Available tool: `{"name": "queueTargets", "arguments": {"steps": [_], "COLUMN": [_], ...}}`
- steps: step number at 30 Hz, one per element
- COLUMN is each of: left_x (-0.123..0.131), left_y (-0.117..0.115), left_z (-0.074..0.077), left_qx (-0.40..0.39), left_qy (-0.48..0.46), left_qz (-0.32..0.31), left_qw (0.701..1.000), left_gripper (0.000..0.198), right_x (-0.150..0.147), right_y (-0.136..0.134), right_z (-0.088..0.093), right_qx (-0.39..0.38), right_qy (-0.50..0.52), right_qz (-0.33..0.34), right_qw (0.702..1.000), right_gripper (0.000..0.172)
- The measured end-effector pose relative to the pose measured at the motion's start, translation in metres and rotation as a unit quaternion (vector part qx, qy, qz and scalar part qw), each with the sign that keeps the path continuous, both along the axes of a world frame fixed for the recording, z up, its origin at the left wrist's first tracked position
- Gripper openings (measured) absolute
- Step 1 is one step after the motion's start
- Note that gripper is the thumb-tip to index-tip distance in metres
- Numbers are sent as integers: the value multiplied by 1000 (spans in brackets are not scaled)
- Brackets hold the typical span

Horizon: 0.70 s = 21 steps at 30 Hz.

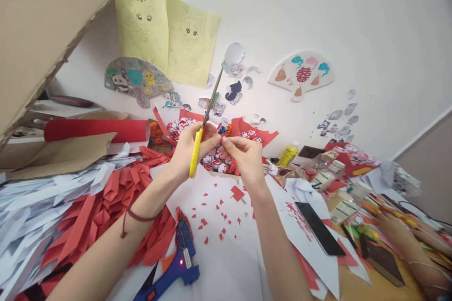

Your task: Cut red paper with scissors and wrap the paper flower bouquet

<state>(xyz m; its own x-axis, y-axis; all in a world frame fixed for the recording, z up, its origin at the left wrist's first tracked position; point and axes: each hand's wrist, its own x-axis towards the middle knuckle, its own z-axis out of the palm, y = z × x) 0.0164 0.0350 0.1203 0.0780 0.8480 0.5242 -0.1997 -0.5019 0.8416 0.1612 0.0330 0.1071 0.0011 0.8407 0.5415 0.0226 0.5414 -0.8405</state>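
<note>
My left hand (186,153) is closed around a pair of scissors with yellow handles (197,153), the blades pointing up and away. Its thumb and fingertips also meet those of my right hand (247,160). Between the two sets of fingertips is a tiny piece of red paper (222,140), mostly hidden by the fingers. My right hand pinches this piece, thumb against forefinger. Below the hands, small red paper scraps (222,216) lie scattered on white paper (226,263). A blue glue gun (183,249) with a lit red light rests beside my left forearm.
Red folded strips (95,211) and white strips (35,211) are heaped at left. Red-and-white paper balls (215,162) sit behind my hands. At right are a phone (319,228), bottles (328,176) and another person's hands (395,225). Cardboard (45,23) juts in at upper left.
</note>
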Motion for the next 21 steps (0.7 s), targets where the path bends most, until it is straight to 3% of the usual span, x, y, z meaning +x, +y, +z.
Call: {"name": "queueTargets", "arguments": {"steps": [13, 18, 21], "left_x": [-7, -18, -17], "left_y": [4, 20, 24], "left_z": [-1, -9, -15], "left_qx": [45, 112, 106], "left_qy": [103, 269, 337], "left_qz": [75, 164, 162], "left_qw": [991, 943, 921], "left_gripper": [32, 37, 36], "right_x": [8, 17, 20], "right_y": [-3, -2, -3], "right_z": [7, 11, 14], "right_qx": [5, 43, 79], "right_qy": [-21, 80, 144], "right_qz": [-3, -38, -58], "right_qw": [1000, 995, 985], "right_gripper": [21, 19, 18]}}
